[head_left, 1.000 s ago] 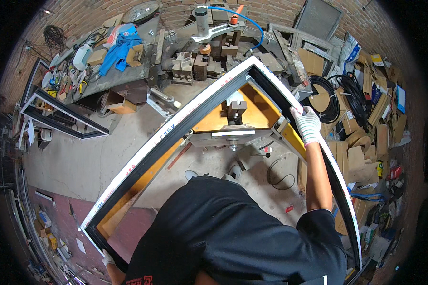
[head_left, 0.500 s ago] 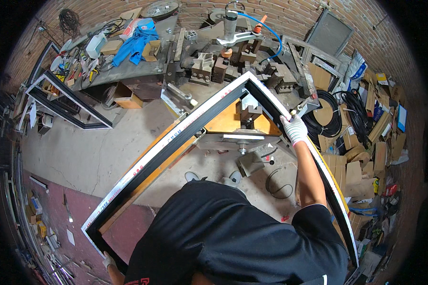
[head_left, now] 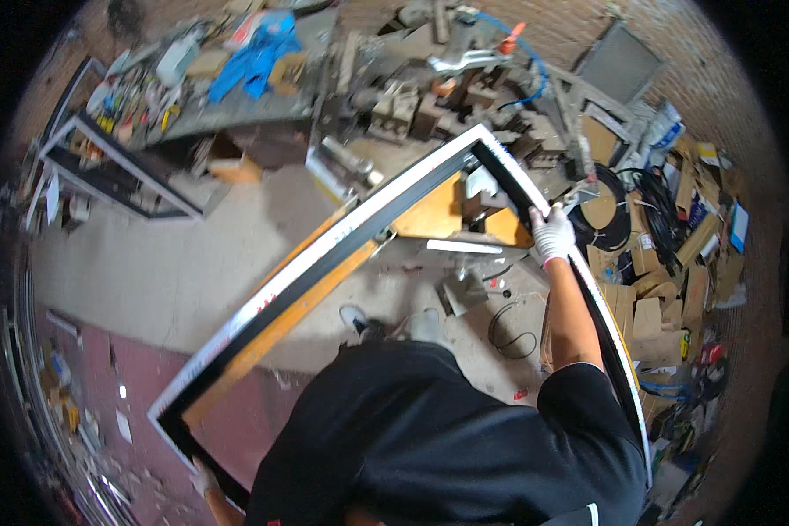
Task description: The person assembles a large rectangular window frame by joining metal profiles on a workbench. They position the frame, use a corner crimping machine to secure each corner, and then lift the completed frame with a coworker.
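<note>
A large rectangular frame, white on its outer face and black along the inside, reaches from near my body to the machine ahead. Its far corner lies over the machine's front, above a dark metal block. My right hand, in a light striped glove, is closed round the frame's right side just below that corner. At the lower left, my gloved left hand grips the frame near its left corner; part of that hand is hidden behind the profile. The frame's nearest side is hidden by my body.
The machine carries several metal blocks and a blue hose. Right of it lie black coiled cable and piled cardboard. A cluttered bench with blue cloth and a smaller frame are at the left.
The whole view has shifted and blurred slightly, with the machine and far corner farther right in the picture. Both hands keep their grip on the frame.
</note>
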A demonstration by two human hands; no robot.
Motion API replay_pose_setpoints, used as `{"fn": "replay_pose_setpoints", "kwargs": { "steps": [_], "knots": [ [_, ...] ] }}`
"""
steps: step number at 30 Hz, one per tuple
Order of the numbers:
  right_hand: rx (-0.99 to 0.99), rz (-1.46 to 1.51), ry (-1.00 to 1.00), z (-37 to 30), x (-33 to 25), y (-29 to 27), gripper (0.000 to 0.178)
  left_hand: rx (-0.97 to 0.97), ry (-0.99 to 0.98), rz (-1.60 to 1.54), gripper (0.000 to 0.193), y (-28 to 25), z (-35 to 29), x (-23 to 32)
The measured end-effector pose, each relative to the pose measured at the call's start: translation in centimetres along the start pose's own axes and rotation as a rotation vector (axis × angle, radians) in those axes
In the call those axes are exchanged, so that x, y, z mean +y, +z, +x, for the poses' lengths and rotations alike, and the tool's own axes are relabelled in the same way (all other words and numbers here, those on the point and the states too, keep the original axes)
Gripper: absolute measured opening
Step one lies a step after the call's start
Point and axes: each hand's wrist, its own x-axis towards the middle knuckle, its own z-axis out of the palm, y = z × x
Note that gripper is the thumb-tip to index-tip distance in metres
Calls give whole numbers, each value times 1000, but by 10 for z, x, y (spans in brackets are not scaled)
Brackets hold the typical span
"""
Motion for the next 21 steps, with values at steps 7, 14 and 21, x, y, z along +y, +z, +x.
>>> {"fn": "replay_pose_setpoints", "kwargs": {
  "steps": [7,14,21],
  "knots": [
    [61,-56,-66,12,18,26,56,273,290,-5,89,-29,-94,84],
    [194,176,-411,-14,67,16,72,494,1191,72,108,-22,-193,260],
    [142,-186,-164,-145,274,-53,97,256,1270,249,132,-33,-229,311]
  ]
}}
